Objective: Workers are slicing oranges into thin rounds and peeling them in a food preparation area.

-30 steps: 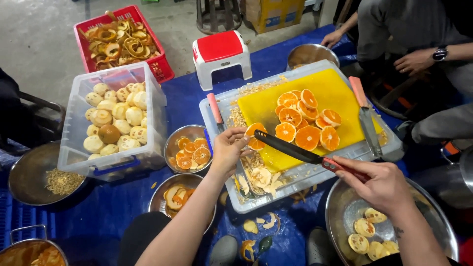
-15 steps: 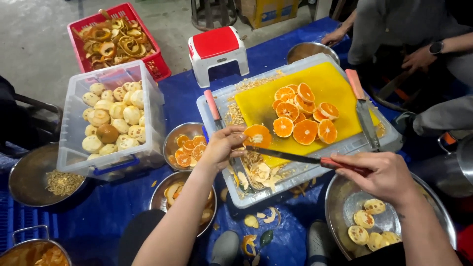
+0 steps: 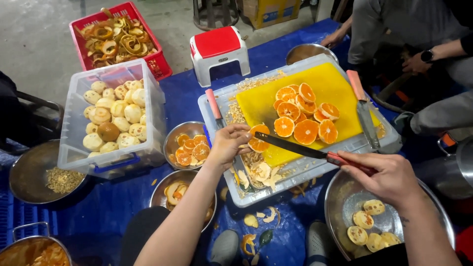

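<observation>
Two bare hands work over a blue tarp (image 3: 276,64) crowded with containers. Largest is a clear tub (image 3: 111,143) of peeled oranges, then a shallow plastic tray (image 3: 217,106) bearing a yellow cutting board (image 3: 340,86) with about seven orange halves (image 3: 305,116), cut faces up. The left hand (image 3: 227,144) pinches an orange half (image 3: 258,138) at the board's near edge, fingers closed on it. The right hand (image 3: 382,172) is clamped around the red handle of a long knife (image 3: 290,145), whose tip touches that fruit. With the fingertips so near the blade, a slip on wet pulp could nick them. Five steel bowls show, possibly more at the edges. Two spare knives lie on the tray. One red crate (image 3: 157,61) holds peel; one red-topped stool (image 3: 219,49) stands beyond.
</observation>
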